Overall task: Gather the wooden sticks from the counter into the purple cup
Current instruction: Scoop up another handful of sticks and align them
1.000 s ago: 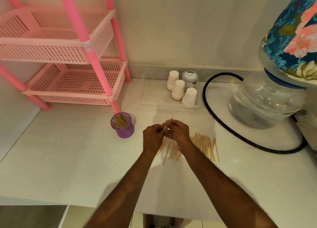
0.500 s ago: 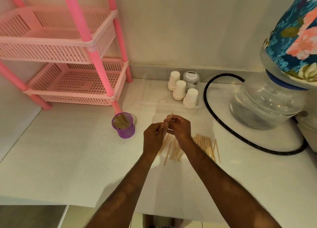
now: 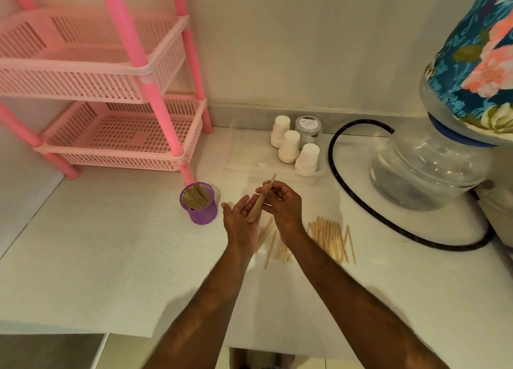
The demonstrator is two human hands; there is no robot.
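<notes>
Pinching pale, thin wooden sticks point(image 3: 258, 204), right hand point(image 3: 281, 206); left hand point(image 3: 240, 220) flat-fingered beneath.

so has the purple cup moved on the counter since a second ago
No. The purple cup stands at the foot of the pink rack's front leg, as before.

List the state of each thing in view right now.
Cup: upright, partly filled with sticks.
Bundle: lifted, in right hand's grip.
Left hand: open, fingers against bundle.
Loose sticks: lying on counter.
Paper cups: upside down.
Jar: lidded.
</notes>
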